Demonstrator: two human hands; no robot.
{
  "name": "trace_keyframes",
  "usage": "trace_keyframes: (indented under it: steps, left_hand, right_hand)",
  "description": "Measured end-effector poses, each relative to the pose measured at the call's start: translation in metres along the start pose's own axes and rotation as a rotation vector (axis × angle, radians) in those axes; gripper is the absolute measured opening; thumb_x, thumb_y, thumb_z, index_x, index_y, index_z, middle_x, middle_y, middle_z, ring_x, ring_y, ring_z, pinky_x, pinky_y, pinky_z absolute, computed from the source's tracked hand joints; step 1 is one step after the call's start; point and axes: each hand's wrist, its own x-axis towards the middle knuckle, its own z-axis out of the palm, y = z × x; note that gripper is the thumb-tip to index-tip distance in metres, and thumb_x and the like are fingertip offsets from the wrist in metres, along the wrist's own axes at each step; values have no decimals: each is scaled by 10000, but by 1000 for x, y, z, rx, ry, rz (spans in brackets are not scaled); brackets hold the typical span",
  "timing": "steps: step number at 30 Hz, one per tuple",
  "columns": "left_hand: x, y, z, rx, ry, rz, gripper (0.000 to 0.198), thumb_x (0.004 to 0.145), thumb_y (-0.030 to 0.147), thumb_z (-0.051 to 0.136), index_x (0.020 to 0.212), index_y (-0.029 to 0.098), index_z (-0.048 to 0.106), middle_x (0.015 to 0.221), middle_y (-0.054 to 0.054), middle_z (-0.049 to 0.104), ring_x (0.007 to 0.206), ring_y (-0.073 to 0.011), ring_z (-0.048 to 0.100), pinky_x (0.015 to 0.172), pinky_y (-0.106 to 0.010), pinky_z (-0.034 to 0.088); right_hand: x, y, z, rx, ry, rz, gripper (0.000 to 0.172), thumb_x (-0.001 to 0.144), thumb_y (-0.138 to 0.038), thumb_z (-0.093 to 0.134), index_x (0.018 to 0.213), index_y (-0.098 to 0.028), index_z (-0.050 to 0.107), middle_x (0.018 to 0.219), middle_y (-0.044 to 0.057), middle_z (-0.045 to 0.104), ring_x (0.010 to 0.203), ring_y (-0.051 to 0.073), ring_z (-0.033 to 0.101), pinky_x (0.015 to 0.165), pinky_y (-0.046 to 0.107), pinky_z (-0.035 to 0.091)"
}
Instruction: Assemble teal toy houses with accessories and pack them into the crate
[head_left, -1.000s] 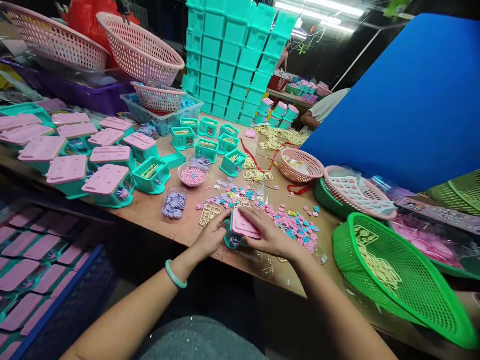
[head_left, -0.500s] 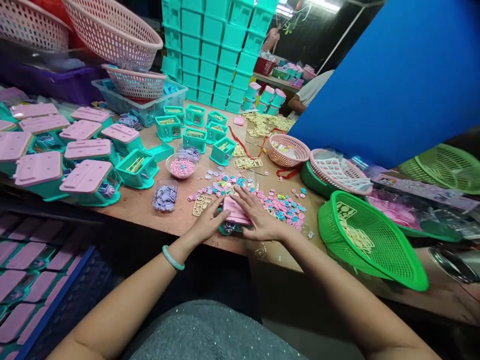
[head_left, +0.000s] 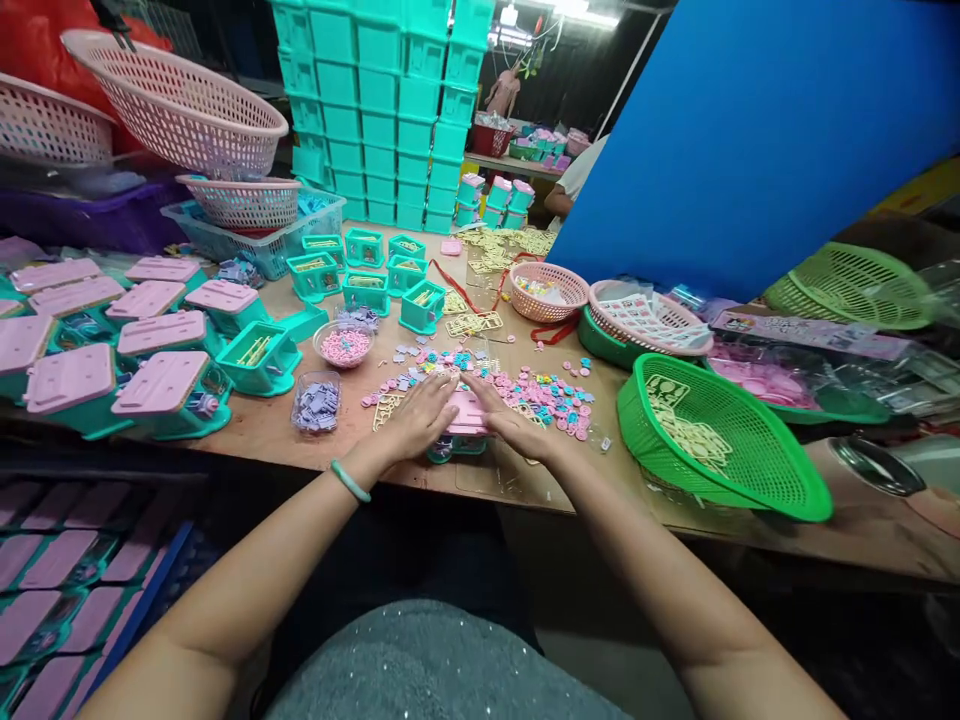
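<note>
A small teal plastic box with a pink lid point(head_left: 469, 412) stands at the table's front edge, between my two hands. My left hand point(head_left: 418, 415) lies along its left side, thumb on the lid and fingers reaching to the far edge. My right hand point(head_left: 511, 418) holds the right side, with its fingers at the far right edge of the lid. The far side of the box is hidden by my fingers. Around it lie loose pink and blue round pieces point(head_left: 559, 402) and a cream sprue frame point(head_left: 387, 408).
Left stand pink-lidded boxes point(head_left: 161, 382), a bowl of pink pieces point(head_left: 343, 346) and a tub of purple pieces point(head_left: 316, 404). Open teal boxes point(head_left: 366, 292) sit behind, before a tall teal stack point(head_left: 375, 110). A green basket point(head_left: 780, 470) is at right, below a blue panel point(head_left: 750, 130).
My left hand has moved further over the lid's left side, and my right hand has shifted toward the lid's right edge. The whole view has shifted slightly.
</note>
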Motion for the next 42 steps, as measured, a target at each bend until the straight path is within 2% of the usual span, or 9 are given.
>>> trace_keyframes:
  steps: [4,7,12,19,24,30,35,38,42]
  left_hand:
    - [-9,2,-15,35,-64,11,938,780,572,752,1551,190,380,1663,-188,285,1555,-353,214,1265,-538,173]
    - [-14,1,-18,37,-100,73,1089,606,425,908,1537,202,389,1642,-209,307,1543,-388,232,1256,-563,191]
    - [-11,5,-17,26,-122,37,1159,616,281,878,1589,213,252,1620,-210,314,1532,-376,255,1231,-572,249]
    - [-22,11,3,-274,6,-127,1356,597,321,889,1623,195,12,1659,-239,205,1533,-391,238,1214,-546,276]
    - [-27,8,23,-460,95,-224,1279,640,221,805,1623,212,-14,1552,-188,434,1437,-338,422,1179,-513,344]
    - [-28,0,30,-413,155,-195,1300,580,219,850,1625,247,76,1665,-177,232,1554,-370,171,1247,-541,176]
    - [-32,28,8,-330,269,-217,1217,560,317,919,1577,234,255,1633,-183,283,1553,-408,144,1244,-581,167]
    - [-33,65,-10,-434,390,-239,929,678,432,868,1466,234,417,1489,-168,469,1413,-375,425,1138,-538,391]
    - [-29,100,-20,-773,252,-202,376,860,416,709,1144,205,582,1011,-59,674,886,-204,666,778,-330,555]
  right_hand:
    - [-18,-12,-3,-19,23,-46,910,892,-268,603,1632,-311,76,1721,78,23,1586,271,39,1260,556,162]
    - [-27,-14,9,-105,46,-98,983,830,-177,644,1627,-311,86,1715,117,19,1584,284,53,1249,564,194]
    - [-23,-7,15,-27,141,-80,916,847,-153,623,1612,-313,146,1681,131,175,1576,270,126,1249,562,208]
    - [-4,-22,-7,-102,113,22,845,826,-490,754,1543,-263,369,1558,155,417,1474,344,349,1210,597,289]
    - [20,-20,0,-105,7,-90,852,752,-371,808,1501,-195,442,1380,169,567,1300,339,521,1128,560,411]
    - [15,-34,-33,288,301,20,871,867,-518,662,1591,-268,250,1568,119,388,1413,287,442,1160,456,410]
    - [4,-73,-60,513,218,-85,1034,786,-688,680,1596,-322,153,1598,124,368,1452,322,408,1148,506,420]
    - [-3,-83,-36,601,275,-40,957,824,-725,592,1584,-335,159,1558,149,420,1431,357,433,1113,593,426]
    - [-9,-85,-1,678,343,9,779,900,-672,524,1557,-371,233,1563,126,434,1446,357,419,1119,628,409]
